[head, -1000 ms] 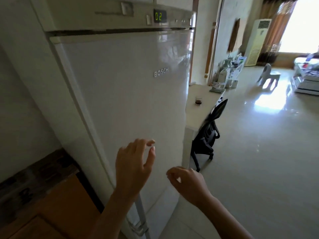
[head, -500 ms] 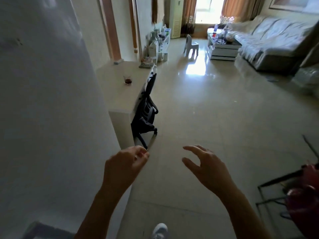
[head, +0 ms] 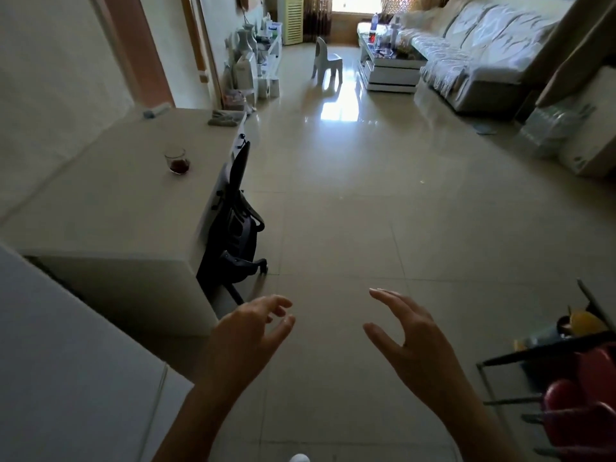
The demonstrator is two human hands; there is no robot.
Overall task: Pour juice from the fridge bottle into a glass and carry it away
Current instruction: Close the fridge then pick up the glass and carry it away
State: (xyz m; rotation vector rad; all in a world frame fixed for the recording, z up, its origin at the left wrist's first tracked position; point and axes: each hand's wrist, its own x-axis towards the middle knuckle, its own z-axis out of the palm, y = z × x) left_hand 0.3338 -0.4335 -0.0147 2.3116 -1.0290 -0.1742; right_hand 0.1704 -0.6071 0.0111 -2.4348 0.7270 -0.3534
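A small clear glass [head: 177, 161] with dark red juice in its bottom stands on the white desk [head: 110, 208] at the left. The closed white fridge [head: 66, 368] fills the lower left corner. No bottle shows. My left hand [head: 246, 335] hangs in front of me over the floor, empty, fingers loosely apart. My right hand [head: 411, 335] is beside it, also empty with fingers spread. Both hands are well short of the glass.
A black office chair [head: 235, 225] is tucked against the desk's right side. A wire rack [head: 566, 378] with red and yellow items stands at the lower right. A sofa [head: 473, 58], a coffee table [head: 388, 68] and a small white chair [head: 326, 63] lie far ahead across the tiled floor.
My view has swung right from the closed fridge door toward the desk and living room. Both hands came away from the fridge, and my left hand's fingers have opened from a loose curl.
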